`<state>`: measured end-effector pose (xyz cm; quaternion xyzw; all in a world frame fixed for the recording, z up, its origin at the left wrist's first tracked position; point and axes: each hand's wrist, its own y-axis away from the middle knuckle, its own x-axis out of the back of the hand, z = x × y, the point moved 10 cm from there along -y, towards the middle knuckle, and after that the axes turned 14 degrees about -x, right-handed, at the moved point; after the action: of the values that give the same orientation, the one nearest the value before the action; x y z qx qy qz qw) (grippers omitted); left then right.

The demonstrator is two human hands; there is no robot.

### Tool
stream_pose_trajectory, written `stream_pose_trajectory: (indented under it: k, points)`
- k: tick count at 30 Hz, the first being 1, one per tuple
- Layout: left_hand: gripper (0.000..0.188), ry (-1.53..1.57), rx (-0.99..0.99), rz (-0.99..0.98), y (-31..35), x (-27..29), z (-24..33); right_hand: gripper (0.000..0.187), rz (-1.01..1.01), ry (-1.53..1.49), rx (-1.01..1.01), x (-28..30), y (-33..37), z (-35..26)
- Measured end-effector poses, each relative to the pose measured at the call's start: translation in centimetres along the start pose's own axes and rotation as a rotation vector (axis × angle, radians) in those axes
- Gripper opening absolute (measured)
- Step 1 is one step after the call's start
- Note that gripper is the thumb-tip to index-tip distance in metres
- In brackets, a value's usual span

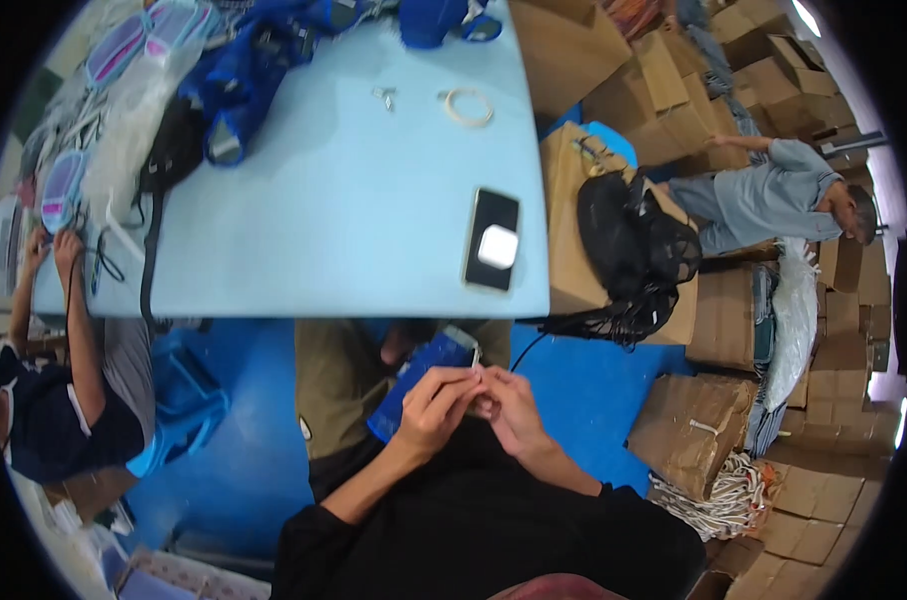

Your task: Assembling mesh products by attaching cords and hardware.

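My left hand [434, 405] and my right hand [514, 408] meet over my lap, just below the near table edge. Both sets of fingertips are pinched together around a thin white strip [476, 355], whose end sticks up above them. Its lower part is hidden by the fingers. A blue fabric pouch [414, 382] lies slanted across my lap, behind and to the left of the hands. Whether the strip is attached to the pouch cannot be made out.
On the light blue table [344, 220] lie a phone [482, 205] with a white case [498, 246], a tape roll [470, 107], a small metal piece [385, 98] and blue bags [244, 80]. A black bag [624, 235] sits on a carton at right. A co-worker [69, 400] sits left; another person [774, 195] is at right.
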<state>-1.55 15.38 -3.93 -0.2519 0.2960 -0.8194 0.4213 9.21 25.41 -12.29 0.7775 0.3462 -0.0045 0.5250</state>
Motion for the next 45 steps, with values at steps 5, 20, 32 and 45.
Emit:
stream_pose_trajectory:
  k: [5, 20, 32, 45]
  points:
    - [0.023, 0.057, 0.044, -0.064, 0.4, -1.1, -1.4, 0.016, -0.166, -0.183, -0.066, 0.0, -0.5, 0.7]
    - [0.036, 0.353, 0.426, -0.203, 1.6, 1.1, -5.1, 0.015, -0.073, 0.400, 0.264, -1.2, -1.2, -0.8]
    - [0.032, 0.505, 0.620, -0.074, 3.6, 2.2, -6.4, 0.017, -0.098, 0.748, 0.508, -4.0, -0.3, -3.3]
    - [0.020, 0.572, 0.610, -0.039, 3.2, 0.9, -6.5, 0.005, -0.061, 0.616, 0.477, -4.3, -0.6, -3.7]
